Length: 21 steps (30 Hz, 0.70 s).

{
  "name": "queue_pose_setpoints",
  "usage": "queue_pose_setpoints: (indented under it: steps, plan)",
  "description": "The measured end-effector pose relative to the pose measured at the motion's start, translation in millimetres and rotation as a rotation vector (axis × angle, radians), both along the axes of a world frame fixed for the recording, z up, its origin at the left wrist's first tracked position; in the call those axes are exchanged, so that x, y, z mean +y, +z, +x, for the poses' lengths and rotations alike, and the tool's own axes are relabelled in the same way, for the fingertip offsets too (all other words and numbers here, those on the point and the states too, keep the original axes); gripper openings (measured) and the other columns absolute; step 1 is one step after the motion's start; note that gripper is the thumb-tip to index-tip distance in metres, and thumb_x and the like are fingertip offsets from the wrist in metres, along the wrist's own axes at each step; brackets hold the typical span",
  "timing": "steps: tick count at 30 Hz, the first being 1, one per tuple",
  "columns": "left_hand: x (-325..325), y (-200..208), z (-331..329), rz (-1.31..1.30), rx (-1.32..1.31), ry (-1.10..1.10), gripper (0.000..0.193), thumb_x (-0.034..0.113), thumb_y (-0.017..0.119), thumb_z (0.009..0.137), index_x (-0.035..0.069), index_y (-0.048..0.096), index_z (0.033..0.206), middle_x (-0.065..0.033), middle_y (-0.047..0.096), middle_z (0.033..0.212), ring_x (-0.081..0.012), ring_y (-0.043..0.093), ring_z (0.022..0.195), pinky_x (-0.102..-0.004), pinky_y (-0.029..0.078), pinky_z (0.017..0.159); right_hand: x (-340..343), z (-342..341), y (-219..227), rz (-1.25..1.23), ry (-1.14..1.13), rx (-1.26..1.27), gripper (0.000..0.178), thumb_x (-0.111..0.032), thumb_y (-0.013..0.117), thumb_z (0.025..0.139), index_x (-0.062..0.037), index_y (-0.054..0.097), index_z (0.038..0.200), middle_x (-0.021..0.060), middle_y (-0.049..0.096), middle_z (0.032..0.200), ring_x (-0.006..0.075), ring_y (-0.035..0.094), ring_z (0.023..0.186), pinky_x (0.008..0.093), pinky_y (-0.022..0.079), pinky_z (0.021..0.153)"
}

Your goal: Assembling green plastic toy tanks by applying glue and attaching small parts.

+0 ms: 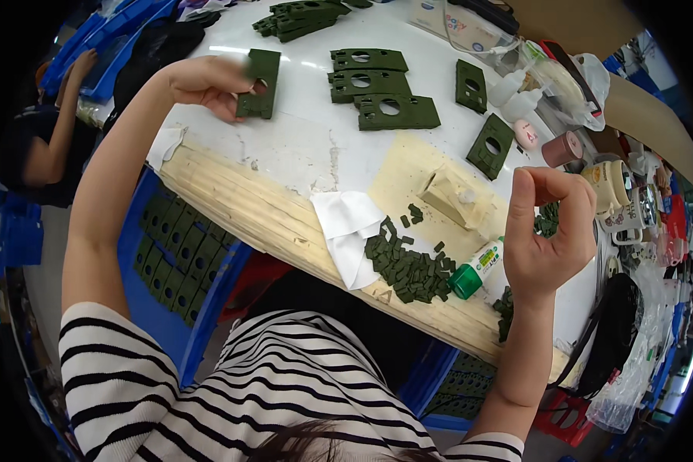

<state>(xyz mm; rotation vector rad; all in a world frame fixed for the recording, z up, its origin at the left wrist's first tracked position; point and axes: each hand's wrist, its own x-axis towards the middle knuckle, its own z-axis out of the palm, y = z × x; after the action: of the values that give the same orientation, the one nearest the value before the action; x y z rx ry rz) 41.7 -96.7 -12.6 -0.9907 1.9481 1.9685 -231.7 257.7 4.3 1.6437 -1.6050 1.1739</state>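
Observation:
My left hand is closed on the edge of a dark green plastic model tank hull plate with a round hole, at the table's far left. Over the table's right side my right hand is raised, thumb and fingers curled into a pinch; whatever is between the tips, if anything, is too small to make out. Below and left of it lies a heap of small dark green plastic pieces. A bottle with a green cap lies beside the heap. More pieces show partly behind my right hand.
Several matching hull plates lie mid-table, with others at the right and a stack at the back. A cream block and white cloth sit near the front. Blue crates stand below. Mugs line the right.

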Motion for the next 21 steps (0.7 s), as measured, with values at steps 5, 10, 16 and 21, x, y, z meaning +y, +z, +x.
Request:
queue_pose_setpoints:
  steps: [5, 10, 16, 21]
  plan:
    - [-18.7, 8.0, -7.4, -0.12, -0.182, 0.034, 0.035, 0.017, 0.067, 0.088, -0.002, 0.056, 0.115, -0.0123, 0.069, 0.091, -0.0165, 0.071, 0.069, -0.0314, 0.062, 0.07, 1.7, 2.4, 1.1, 0.005, -0.009, -0.007, 0.01, -0.004, 0.074, 0.078, -0.0046, 0.064, 0.078, 0.0004, 0.059, 0.066, 0.0121, 0.049, 0.053, 0.0262, 0.039, 0.066]
    - [-23.5, 18.1, -19.5, -0.365, -0.321, 0.088, 0.038, 0.017, 0.073, 0.084, 0.002, 0.055, 0.114, -0.0115, 0.068, 0.088, -0.0153, 0.069, 0.064, -0.0298, 0.062, 0.066, 1.0, 2.5, -1.0, 0.042, -0.039, -0.022, 0.009, -0.003, 0.073, 0.079, -0.0044, 0.064, 0.08, 0.001, 0.061, 0.067, 0.0125, 0.051, 0.057, 0.026, 0.04, 0.067]
    - [-58.9, 2.4, -33.1, -0.277, -0.412, -0.02, 0.038, 0.021, 0.074, 0.083, 0.0, 0.058, 0.111, -0.0158, 0.067, 0.091, -0.0234, 0.069, 0.08, -0.0357, 0.059, 0.074, 1.1, 4.4, -0.2, 0.073, -0.048, -0.038, 0.009, -0.003, 0.073, 0.08, -0.003, 0.064, 0.08, 0.0026, 0.061, 0.068, 0.0135, 0.051, 0.059, 0.0258, 0.042, 0.067]
    - [-49.4, 8.0, -52.0, -0.552, -0.521, -0.081, 0.035, 0.023, 0.077, 0.078, -0.001, 0.067, 0.102, -0.0161, 0.069, 0.088, -0.0235, 0.069, 0.077, -0.034, 0.059, 0.071, 2.2, 6.1, -0.6, 0.112, -0.066, -0.043, 0.008, -0.003, 0.072, 0.08, -0.0026, 0.064, 0.08, 0.0029, 0.061, 0.069, 0.0134, 0.053, 0.06, 0.026, 0.042, 0.069]
